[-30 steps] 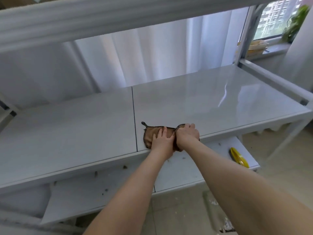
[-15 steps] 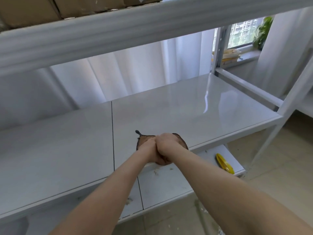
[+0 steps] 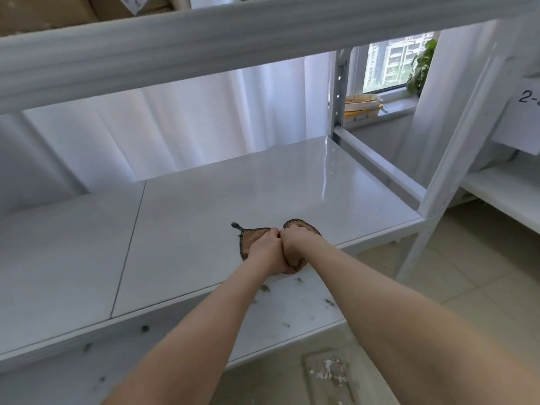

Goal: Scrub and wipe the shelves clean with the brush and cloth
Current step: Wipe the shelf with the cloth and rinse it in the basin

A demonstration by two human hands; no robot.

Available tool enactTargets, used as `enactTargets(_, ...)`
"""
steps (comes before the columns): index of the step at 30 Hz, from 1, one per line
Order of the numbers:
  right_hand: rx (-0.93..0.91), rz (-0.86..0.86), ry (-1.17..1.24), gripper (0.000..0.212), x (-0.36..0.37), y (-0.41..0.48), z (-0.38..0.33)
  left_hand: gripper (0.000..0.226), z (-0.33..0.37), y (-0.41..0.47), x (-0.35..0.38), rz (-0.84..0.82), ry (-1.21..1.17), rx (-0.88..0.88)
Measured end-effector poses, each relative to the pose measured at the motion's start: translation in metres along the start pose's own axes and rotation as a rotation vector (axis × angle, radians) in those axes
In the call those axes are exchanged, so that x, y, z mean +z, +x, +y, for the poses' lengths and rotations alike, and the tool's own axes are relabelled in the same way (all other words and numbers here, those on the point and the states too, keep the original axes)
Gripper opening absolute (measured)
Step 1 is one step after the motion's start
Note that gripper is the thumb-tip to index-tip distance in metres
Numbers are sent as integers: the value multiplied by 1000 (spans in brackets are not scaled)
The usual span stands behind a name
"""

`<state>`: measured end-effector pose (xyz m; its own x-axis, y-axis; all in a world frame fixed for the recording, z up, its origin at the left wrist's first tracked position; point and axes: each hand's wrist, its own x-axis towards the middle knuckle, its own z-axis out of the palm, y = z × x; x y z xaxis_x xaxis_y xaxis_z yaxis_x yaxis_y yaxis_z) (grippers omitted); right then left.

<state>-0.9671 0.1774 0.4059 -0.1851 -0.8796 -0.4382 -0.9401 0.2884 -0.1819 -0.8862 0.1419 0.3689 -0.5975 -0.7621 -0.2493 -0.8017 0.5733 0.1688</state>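
- The left hand (image 3: 266,249) and the right hand (image 3: 295,247) are lying knuckle to knuckle and touching. Both are curling their fingers down and clamping onto the brown cloth (image 3: 253,238).
- The cloth is sitting on the middle shelf (image 3: 233,194), near its front edge and right of the seam between the two panels. One corner is sticking out to the left, and a fold is showing beyond the right hand.
- The step in hand is looking like wiping: the person is bearing down on the bunched cloth with both arms stretched out.
- To do it well, I judge the cloth should be lying flatter so that more of it is meeting the surface. The strokes should be overlapping and running from the far edge toward the near one.
- The far right part of the shelf is shining, so the duller left panel is probably the area needing attention next.
- The lower shelf (image 3: 292,308) is carrying scattered dark crumbs, so it is likely not yet cleaned. Pushing dirt off the front edge above is risking more mess there.
- The brush is not showing anywhere in view.
- On the windowsill at the far right, two shallow trays (image 3: 362,104) are sitting stacked. The top one is seemingly holding something tan, though it is too small to identify.
- A cardboard box (image 3: 43,10) is resting on the top shelf at the upper left, and its contents are hidden.
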Motion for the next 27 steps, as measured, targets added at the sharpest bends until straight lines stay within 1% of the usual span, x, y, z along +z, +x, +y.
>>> enactTargets(3,30,35,37,60,-5,0,52,76,48,18,8,66,-60,-16)
enactTargets(6,98,57,94,62,-8,-3,101,79,94,37,14,91,-52,42)
enactTargets(8,157,83,129,64,-11,-4,131,84,123,49,17,79,-28,80)
enactTargets(11,219,120,155,65,-13,-1,165,86,153,67,19,-1,-9,123)
enactTargets(15,245,116,147,71,-15,2,176,88,160,80,14,-94,69,151)
enactTargets(18,303,106,73,75,-15,-2,191,92,175,83,17,-101,54,157)
enactTargets(22,402,133,6,68,-14,-7,226,77,213,91,29,-68,62,217)
enactTargets(24,412,120,-39,68,-16,-7,226,73,213,92,28,-58,54,228)
enactTargets(27,372,88,-93,66,-19,-5,198,78,187,83,21,-76,16,215)
